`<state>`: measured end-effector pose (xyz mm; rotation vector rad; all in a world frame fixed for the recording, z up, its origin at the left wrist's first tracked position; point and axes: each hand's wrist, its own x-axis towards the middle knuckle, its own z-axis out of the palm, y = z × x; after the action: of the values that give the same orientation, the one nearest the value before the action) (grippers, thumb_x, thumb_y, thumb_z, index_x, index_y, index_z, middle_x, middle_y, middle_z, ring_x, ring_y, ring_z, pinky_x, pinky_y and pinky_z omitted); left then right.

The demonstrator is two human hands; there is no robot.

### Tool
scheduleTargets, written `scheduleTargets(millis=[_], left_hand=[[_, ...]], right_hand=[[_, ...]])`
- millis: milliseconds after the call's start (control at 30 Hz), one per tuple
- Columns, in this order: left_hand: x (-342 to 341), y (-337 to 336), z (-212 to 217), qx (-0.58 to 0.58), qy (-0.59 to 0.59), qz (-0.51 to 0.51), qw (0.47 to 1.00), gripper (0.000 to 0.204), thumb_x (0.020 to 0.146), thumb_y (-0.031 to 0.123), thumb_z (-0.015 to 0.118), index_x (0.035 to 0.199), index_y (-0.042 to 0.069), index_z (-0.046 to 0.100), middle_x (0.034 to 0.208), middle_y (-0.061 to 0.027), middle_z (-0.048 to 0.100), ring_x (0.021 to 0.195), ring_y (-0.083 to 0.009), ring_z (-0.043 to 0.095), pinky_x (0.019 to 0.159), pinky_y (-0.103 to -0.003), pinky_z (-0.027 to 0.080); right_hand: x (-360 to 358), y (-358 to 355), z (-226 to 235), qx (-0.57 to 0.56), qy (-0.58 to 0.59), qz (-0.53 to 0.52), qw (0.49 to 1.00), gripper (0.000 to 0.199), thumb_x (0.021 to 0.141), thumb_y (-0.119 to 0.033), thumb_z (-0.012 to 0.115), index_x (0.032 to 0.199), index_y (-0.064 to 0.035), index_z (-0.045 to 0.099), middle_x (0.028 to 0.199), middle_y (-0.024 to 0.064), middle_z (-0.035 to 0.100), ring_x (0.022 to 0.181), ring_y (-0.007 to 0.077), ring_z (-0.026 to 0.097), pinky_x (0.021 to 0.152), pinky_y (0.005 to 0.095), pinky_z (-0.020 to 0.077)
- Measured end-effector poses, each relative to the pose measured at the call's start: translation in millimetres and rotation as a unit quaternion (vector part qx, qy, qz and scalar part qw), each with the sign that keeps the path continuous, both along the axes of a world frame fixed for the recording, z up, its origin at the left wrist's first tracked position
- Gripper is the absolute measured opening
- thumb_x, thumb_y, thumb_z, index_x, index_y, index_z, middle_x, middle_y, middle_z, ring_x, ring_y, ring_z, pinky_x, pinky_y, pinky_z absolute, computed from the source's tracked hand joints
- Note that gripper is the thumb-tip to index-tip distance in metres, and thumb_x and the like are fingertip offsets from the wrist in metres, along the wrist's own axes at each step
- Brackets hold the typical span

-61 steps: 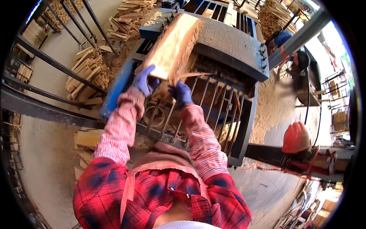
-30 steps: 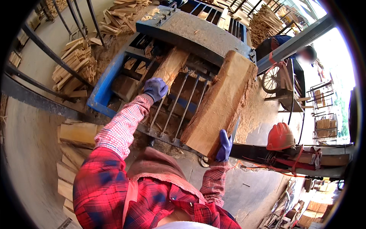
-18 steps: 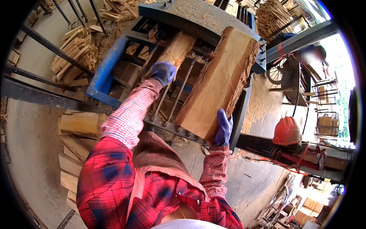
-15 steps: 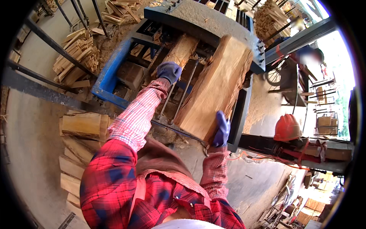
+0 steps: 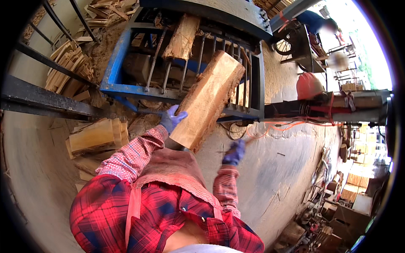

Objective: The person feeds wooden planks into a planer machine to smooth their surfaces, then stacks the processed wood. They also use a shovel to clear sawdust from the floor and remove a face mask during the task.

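Wood slab tilted on blue metal rack, left hand fingers grasping its near edge, right hand clenched, apart below.

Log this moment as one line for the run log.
left hand: gloved, grips wood slab near end | right hand: gloved, off slab, below it | slab: tilted, far end over blue roller frame

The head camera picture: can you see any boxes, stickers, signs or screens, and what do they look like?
No packages, labels, signs or screens can be made out.
Left hand: blue glove, on the near end of the big pale wooden slab.
Right hand: blue glove, held free below the slab.
Far lower right: small dim clutter, too small to tell.
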<state>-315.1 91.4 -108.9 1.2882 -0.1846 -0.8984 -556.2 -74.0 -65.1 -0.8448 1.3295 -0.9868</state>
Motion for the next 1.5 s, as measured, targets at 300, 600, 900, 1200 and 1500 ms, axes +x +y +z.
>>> scheduleTargets(millis=[300,600,900,1200,1500], left_hand=[[-54.4,89.0,42.5,0.058,-0.039,-0.015,0.997,0.036,0.089,0.027,0.062,0.115,0.002,0.06,0.096,-0.0011,0.064,0.084,-0.0082,0.057,0.076,-0.026,0.048],[-81.2,158.9,21.9,0.055,0.157,0.083,0.983,0.045,0.092,0.041,0.055,0.117,0.004,0.059,0.1,-0.0049,0.064,0.085,-0.0145,0.062,0.078,-0.03,0.05],[-72.5,138.2,24.6,-0.062,0.364,0.008,0.929,0.072,0.084,0.064,0.053,0.125,0.005,0.053,0.112,-0.0142,0.064,0.096,-0.026,0.063,0.086,-0.039,0.051],[-88.1,139.3,13.4,-0.115,0.413,0.056,0.902,0.078,0.078,0.069,0.057,0.123,0.005,0.056,0.113,-0.0124,0.064,0.097,-0.0248,0.063,0.086,-0.038,0.051],[-66.9,123.1,-12.5,-0.212,0.396,0.001,0.894,0.075,0.083,0.063,0.055,0.126,0.002,0.054,0.115,-0.0138,0.063,0.101,-0.0257,0.062,0.09,-0.039,0.05]], right_hand=[[65.4,86.9,34.1,0.151,-0.187,0.356,0.903,0.039,0.092,-0.025,0.058,0.121,0.0005,0.054,0.111,0.0084,0.063,0.1,0.0176,0.06,0.091,0.0325,0.0456],[117.9,145.6,94.6,0.118,-0.171,0.494,0.844,0.038,0.09,-0.019,0.061,0.12,0.0018,0.054,0.109,0.0079,0.063,0.095,0.0186,0.062,0.084,0.0324,0.0492],[108.1,185.7,109.1,0.121,-0.05,0.505,0.853,0.048,0.083,-0.027,0.069,0.117,0.003,0.054,0.102,0.0074,0.062,0.089,0.0161,0.06,0.077,0.0305,0.049],[113.9,196.9,103.8,0.071,0.071,0.552,0.828,0.039,0.082,-0.02,0.065,0.113,0.0034,0.058,0.094,0.0065,0.066,0.081,0.0158,0.062,0.072,0.0317,0.0508],[117.3,180.6,108.2,0.041,0.076,0.576,0.813,0.043,0.083,-0.023,0.066,0.115,0.0034,0.057,0.101,0.0088,0.065,0.089,0.018,0.062,0.08,0.0326,0.0498]])
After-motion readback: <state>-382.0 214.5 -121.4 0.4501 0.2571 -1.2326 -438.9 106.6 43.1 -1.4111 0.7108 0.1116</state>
